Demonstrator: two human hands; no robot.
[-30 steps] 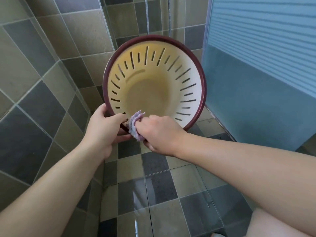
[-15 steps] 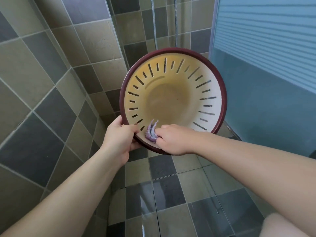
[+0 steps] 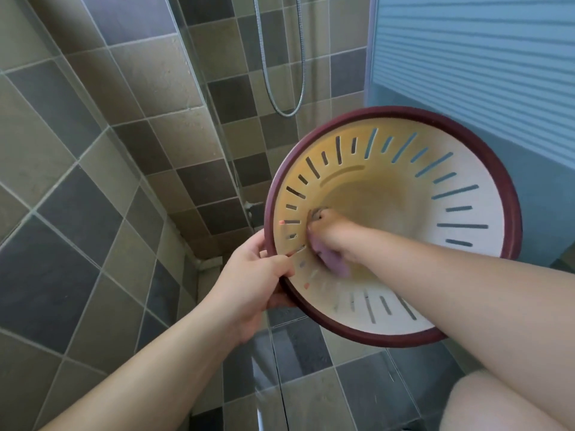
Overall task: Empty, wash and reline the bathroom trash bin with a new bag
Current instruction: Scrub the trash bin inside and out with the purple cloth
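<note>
Both hands busy: right hand w/ cloth now deeper in bin.

We're in a home bathroom, right inside the shower corner. Tiled walls in a patchwork of beige, brown and grey run down to a glossy tiled floor in the same colours. A metal shower hose loops down the far wall. On the right stands a frosted blue panel with horizontal stripes, set in a pale frame.
</note>
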